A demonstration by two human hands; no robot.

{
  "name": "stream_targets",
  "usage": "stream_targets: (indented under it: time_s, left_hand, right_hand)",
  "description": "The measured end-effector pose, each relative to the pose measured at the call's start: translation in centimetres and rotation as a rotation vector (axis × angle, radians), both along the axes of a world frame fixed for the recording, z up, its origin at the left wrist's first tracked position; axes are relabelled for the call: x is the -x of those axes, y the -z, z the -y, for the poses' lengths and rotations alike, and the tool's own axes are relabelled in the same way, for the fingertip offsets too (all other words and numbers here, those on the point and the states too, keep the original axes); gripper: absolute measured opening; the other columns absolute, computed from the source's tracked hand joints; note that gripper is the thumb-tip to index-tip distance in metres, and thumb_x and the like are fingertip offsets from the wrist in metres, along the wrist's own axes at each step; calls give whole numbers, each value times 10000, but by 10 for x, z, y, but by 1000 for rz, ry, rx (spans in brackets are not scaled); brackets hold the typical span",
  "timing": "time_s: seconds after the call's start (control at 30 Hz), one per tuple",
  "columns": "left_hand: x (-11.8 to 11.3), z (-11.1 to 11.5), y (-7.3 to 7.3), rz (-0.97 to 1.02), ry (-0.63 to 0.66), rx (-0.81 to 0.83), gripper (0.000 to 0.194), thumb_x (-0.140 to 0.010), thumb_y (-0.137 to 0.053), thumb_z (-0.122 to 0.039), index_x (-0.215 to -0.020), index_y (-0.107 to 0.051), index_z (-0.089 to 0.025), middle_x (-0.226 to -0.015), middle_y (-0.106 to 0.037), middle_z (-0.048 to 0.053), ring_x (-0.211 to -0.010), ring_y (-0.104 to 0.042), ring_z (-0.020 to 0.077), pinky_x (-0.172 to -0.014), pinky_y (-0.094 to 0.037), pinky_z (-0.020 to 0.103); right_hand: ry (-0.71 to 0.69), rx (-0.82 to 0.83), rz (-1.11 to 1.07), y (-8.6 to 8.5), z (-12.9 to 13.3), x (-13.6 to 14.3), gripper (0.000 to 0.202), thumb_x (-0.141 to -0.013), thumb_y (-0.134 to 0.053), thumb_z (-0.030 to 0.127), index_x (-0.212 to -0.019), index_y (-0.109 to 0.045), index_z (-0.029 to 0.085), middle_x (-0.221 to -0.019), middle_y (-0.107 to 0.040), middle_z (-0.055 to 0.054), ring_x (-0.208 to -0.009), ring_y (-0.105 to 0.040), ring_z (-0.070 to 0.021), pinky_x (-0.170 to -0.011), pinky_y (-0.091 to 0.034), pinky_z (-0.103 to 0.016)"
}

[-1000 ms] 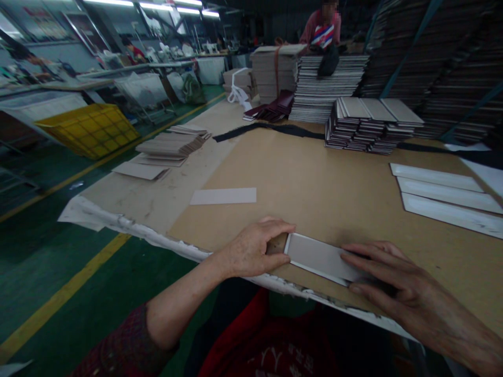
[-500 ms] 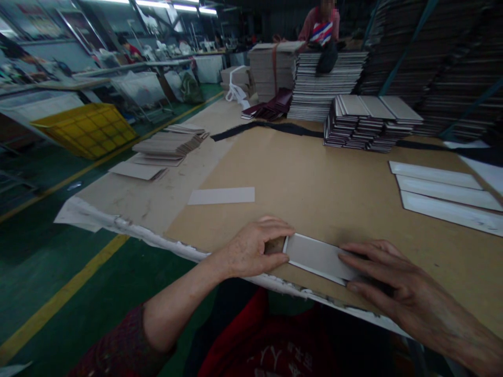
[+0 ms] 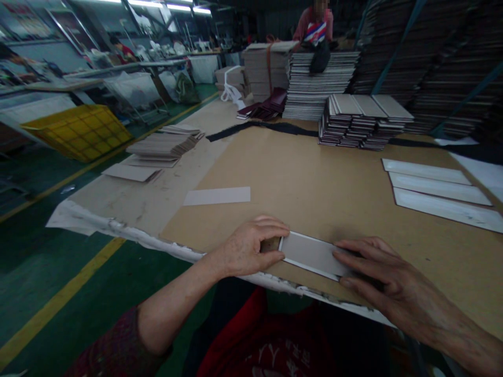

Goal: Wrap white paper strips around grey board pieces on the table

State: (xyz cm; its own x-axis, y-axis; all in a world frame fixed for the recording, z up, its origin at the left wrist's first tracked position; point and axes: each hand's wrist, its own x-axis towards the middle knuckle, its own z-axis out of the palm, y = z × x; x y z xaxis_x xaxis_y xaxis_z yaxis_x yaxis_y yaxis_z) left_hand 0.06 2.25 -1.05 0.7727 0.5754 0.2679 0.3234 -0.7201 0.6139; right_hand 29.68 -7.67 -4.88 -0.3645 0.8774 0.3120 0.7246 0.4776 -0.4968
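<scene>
A grey cardboard strip with white edges (image 3: 308, 252) lies flat near the table's front edge, between my two hands. My left hand (image 3: 245, 248) holds its left end, with the thumb at the near corner and the fingers at the far corner. My right hand (image 3: 387, 272) grips the right end, fingers over the far side and thumb along the near side; that end is hidden under it. Beyond my left hand a plain pale strip (image 3: 218, 196) rests alone on the brown tabletop (image 3: 291, 178).
Three white strips with dark edges (image 3: 440, 188) lie at the right. Stacked boards (image 3: 365, 123) stand at the back, near taller stacks (image 3: 320, 86). Folded grey card (image 3: 153, 149) is at the left. Beside the table is a yellow bin (image 3: 78, 131). A person (image 3: 314, 31) is behind the stacks.
The whole view has shifted slightly, so everything appears a little further left. Both hands keep their hold on the strip, with no clear movement against the table.
</scene>
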Motion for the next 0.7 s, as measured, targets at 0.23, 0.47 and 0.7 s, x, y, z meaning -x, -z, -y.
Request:
stream_targets:
  time_s: [0.23,0.47,0.7]
  left_hand:
    - [-1,0,1,-23,11,-43,302,-846,-678,-225,-1145,-679,-180,-1215,-661,93,-1146,-578,212,-1035,-465,446]
    - [-1,1,-1,-46,-3,-60,286,-851,-663,-217,-1135,-680,-188,-1208,-661,85,-1143,-583,210,-1017,-475,460]
    - [-2,1,-1,-57,-3,-64,282,-860,-656,-228,-1139,-679,-194,-1202,-665,86,-1155,-576,222,-1021,-473,488]
  right_hand:
    - [-21,26,14,1,0,-1,356,-975,-541,410,-1313,-605,317,-1325,-588,-47,-1218,-509,-273,-982,-519,-514]
    - [67,93,-28,-2,12,-13,359,-960,-564,442,-1288,-612,305,-1385,-548,-45,-1266,-489,-272,-1018,-504,-526]
    - [100,89,-65,-3,18,-19,313,-962,-554,406,-1234,-649,281,-1298,-606,-69,-1208,-539,-272,-976,-533,-518]
